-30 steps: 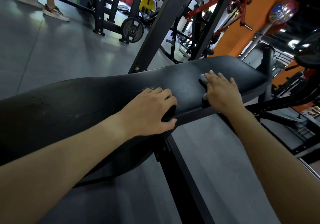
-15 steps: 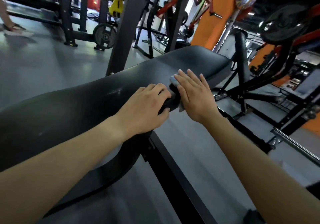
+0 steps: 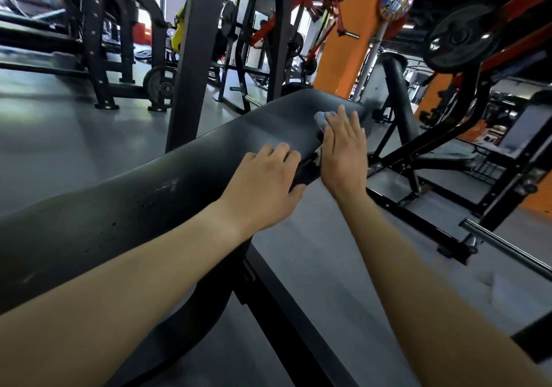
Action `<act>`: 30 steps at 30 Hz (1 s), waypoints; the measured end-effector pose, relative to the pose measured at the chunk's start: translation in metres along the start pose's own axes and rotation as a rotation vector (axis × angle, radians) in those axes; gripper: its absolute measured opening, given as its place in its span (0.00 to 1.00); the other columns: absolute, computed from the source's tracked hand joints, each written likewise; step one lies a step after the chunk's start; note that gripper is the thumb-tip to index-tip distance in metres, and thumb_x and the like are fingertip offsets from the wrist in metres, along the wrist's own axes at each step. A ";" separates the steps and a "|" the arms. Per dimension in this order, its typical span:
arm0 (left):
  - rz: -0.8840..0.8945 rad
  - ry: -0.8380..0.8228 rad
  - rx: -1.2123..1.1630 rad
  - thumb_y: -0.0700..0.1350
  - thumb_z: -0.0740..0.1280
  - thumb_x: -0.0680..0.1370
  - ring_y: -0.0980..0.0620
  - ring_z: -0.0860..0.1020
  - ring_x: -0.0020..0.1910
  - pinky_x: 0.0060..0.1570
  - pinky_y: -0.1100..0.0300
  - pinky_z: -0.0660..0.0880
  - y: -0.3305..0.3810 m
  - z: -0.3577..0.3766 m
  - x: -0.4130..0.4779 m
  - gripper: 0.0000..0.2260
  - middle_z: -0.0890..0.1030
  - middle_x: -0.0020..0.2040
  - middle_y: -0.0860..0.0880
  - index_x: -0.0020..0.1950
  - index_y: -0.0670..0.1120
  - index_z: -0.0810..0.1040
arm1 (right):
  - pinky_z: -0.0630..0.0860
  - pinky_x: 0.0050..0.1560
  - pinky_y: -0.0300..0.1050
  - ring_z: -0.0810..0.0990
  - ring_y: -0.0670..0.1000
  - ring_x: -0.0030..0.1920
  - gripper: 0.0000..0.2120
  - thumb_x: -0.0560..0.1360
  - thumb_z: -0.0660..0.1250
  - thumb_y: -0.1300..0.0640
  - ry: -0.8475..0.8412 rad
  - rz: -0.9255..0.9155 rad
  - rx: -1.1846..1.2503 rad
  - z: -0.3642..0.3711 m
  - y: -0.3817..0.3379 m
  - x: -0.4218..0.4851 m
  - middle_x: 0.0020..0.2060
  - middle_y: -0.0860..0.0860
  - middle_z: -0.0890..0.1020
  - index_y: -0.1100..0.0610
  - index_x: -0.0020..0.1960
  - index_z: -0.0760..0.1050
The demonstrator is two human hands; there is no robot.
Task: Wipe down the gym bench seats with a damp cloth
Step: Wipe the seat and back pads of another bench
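Note:
A long black padded bench seat [image 3: 155, 195] runs from the lower left to the upper middle. My left hand [image 3: 265, 183] rests on its near edge, fingers curled over the top and thumb under the side. My right hand [image 3: 343, 150] lies flat, fingers together, pressing a pale blue cloth [image 3: 324, 117] against the seat's near side toward its far end. Only a corner of the cloth shows beyond the fingertips, plus a small bit below the palm. The pad looks scuffed around the middle.
The bench's black steel frame [image 3: 283, 312] slants down under the seat. A dark upright post [image 3: 191, 58] stands just behind the bench. To the right are another machine's frame, a weight plate [image 3: 457, 40] and a chrome bar [image 3: 507, 246]. An orange column [image 3: 355, 34] rises behind.
My right hand slid with the cloth back toward the left hand, then out again along the seat's near side. The left hand kept its grip. The view has swung leftward along the bench.

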State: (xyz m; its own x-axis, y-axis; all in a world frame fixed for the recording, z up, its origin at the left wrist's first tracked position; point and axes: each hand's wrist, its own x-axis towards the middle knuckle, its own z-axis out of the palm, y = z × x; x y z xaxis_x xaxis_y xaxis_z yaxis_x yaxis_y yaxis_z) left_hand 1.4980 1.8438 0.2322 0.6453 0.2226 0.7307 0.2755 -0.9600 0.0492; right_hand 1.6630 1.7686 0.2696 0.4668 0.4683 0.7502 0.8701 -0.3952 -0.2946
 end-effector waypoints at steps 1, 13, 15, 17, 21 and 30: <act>0.000 0.013 0.010 0.58 0.63 0.81 0.48 0.74 0.51 0.50 0.50 0.75 0.001 0.001 0.001 0.16 0.75 0.54 0.49 0.59 0.47 0.73 | 0.50 0.81 0.56 0.51 0.54 0.82 0.20 0.87 0.48 0.52 0.034 0.021 0.047 0.004 -0.004 -0.008 0.81 0.51 0.61 0.52 0.75 0.70; -0.089 0.096 0.058 0.57 0.66 0.80 0.51 0.75 0.40 0.36 0.57 0.74 0.007 0.007 0.021 0.14 0.75 0.43 0.50 0.50 0.47 0.74 | 0.60 0.79 0.53 0.57 0.50 0.81 0.22 0.86 0.55 0.61 0.169 -0.009 0.133 0.006 0.027 -0.032 0.79 0.47 0.65 0.51 0.79 0.63; -0.091 0.101 0.057 0.57 0.66 0.80 0.51 0.76 0.39 0.36 0.55 0.76 0.006 0.008 0.021 0.14 0.76 0.42 0.50 0.51 0.46 0.75 | 0.65 0.75 0.56 0.65 0.54 0.77 0.20 0.86 0.54 0.57 0.255 0.098 0.113 0.004 0.035 -0.008 0.76 0.48 0.70 0.50 0.77 0.68; -0.093 0.105 0.055 0.57 0.66 0.80 0.51 0.76 0.39 0.36 0.55 0.77 0.007 0.008 0.021 0.14 0.76 0.42 0.50 0.50 0.46 0.76 | 0.70 0.67 0.54 0.72 0.58 0.68 0.19 0.85 0.56 0.57 0.316 0.157 0.060 0.001 0.043 0.009 0.72 0.51 0.75 0.49 0.73 0.73; -0.091 0.128 0.049 0.56 0.67 0.79 0.50 0.75 0.38 0.35 0.56 0.74 0.008 0.009 0.021 0.14 0.76 0.42 0.50 0.50 0.45 0.76 | 0.73 0.56 0.43 0.74 0.53 0.57 0.17 0.85 0.57 0.57 0.338 0.241 0.235 0.003 0.033 0.012 0.60 0.54 0.72 0.48 0.70 0.75; -0.109 0.134 0.078 0.54 0.69 0.78 0.48 0.77 0.40 0.35 0.58 0.67 0.011 0.012 0.018 0.13 0.77 0.43 0.47 0.51 0.44 0.77 | 0.73 0.46 0.36 0.74 0.39 0.47 0.15 0.83 0.60 0.63 0.294 0.278 0.400 0.042 -0.011 -0.081 0.56 0.48 0.71 0.54 0.67 0.73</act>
State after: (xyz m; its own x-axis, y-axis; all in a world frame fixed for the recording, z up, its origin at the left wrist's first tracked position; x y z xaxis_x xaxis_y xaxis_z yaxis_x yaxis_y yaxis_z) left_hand 1.5211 1.8397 0.2376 0.5096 0.2953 0.8082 0.3965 -0.9142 0.0840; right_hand 1.6224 1.7680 0.1873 0.6730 0.1274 0.7286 0.7396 -0.1149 -0.6631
